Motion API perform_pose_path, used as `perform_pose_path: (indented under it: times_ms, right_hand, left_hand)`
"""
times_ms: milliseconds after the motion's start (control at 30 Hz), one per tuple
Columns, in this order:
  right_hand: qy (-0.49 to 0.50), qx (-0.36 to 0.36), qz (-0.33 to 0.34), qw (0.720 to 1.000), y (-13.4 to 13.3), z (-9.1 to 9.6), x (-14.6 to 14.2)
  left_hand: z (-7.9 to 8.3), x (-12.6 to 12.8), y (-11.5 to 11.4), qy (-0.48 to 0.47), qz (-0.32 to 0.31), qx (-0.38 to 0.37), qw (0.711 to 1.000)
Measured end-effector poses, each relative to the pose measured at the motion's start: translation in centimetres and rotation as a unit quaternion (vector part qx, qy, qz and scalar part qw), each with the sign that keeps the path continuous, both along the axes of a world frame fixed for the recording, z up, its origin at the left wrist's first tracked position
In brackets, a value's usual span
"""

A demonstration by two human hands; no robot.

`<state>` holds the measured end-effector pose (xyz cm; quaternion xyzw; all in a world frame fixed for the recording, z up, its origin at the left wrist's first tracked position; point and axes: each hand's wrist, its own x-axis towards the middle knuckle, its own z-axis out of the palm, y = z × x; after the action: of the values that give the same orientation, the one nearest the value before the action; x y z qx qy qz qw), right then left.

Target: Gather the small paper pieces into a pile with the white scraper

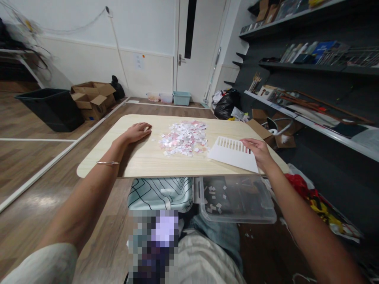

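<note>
My left hand [137, 132] rests on the left part of the pale wooden table [139, 163], its fingers loosely extended and nothing in them. In my right hand [257, 150] is a white slotted panel [232, 156], gripped at its upper right corner, with a row of slots along its far edge. The panel's near edge lies close to the table's front edge. Between my hands a heap of small white and pinkish paper pieces [186, 136] spreads over the tabletop. The panel's left corner is just right of the heap.
Below the table's front edge, a clear plastic bin [239, 217] holds several paper pieces. Left of it sits a pale blue patterned cushion-like item [160, 193]. A black bin [50, 110] and cardboard boxes [93, 98] stand at left; dark shelves [310, 67] line the right.
</note>
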<state>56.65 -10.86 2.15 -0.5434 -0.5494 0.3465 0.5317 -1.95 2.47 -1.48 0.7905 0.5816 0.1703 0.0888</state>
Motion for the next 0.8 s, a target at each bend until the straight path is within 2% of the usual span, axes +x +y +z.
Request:
perform_pose_path:
  times_ms: [267, 467, 567, 700, 800]
  right_hand:
    - [-0.034, 0.016, -0.014, 0.999, 0.0, -0.6, -0.1]
    - [-0.088, 0.003, 0.034, 0.996, -1.1, -0.6, -1.1]
    - [-0.046, -0.021, 0.057, 0.997, -1.6, -0.3, -1.3]
    - [0.047, -0.01, 0.035, 0.998, -1.6, 0.1, -1.2]
    - [0.047, -0.013, 0.036, 0.998, -1.6, 0.0, -1.2]
  left_hand:
    - [0.1, 0.2, -0.1, -0.008, -0.002, 0.008, 1.0]
    - [0.3, 0.4, -0.2, -0.004, 0.001, 0.008, 1.0]
    - [0.3, 0.4, -0.2, 0.0, 0.007, 0.009, 1.0]
    - [0.3, 0.6, -0.4, -0.003, 0.02, 0.006, 1.0]
    - [0.6, 1.1, -0.9, -0.045, 0.04, 0.009, 0.998]
